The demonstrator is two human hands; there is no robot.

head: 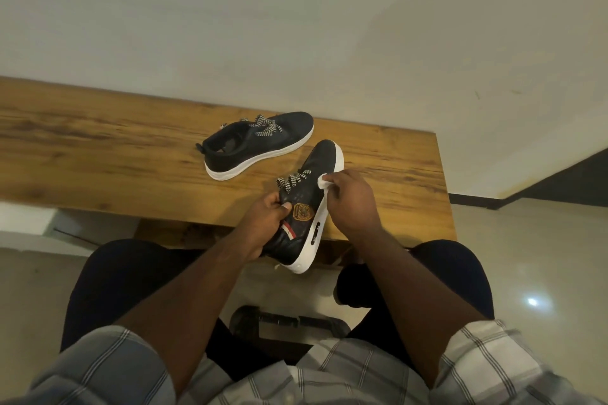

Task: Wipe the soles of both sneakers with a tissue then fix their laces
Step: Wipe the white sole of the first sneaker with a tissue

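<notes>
We have one sneaker (304,210) lifted off the worktop (115,141) and tipped on its side, toe pointing away from us, white sole (320,223) turned to the right. Our left hand (268,220) curls round the upper near the tongue, thumb across the side panel just by the gold badge. Our right hand (348,204) has its fingers bunched on a small wad of tissue (324,181), pressed against the sole edge about midway along. The other sneaker (260,145) stands upright on the worktop, well apart from our hands, its chevron laces (265,125) loose and sprawled.

We judge the shoe light enough for one hand. The upper looks soft and will give under the fingers, so a hold round the throat or heel collar, where it is stiffer, should keep it steady against the rubbing. The sole looks like firm rubber with a smooth sidewall, which ought to take firm pressure without harm. The tissue is the weak part: thin, likely to tear or shred on any tread, so we would keep it folded thick and stroke along the rim. The flat laces are limp and dangle near the left hand; we should keep them clear of the wiping.
</notes>
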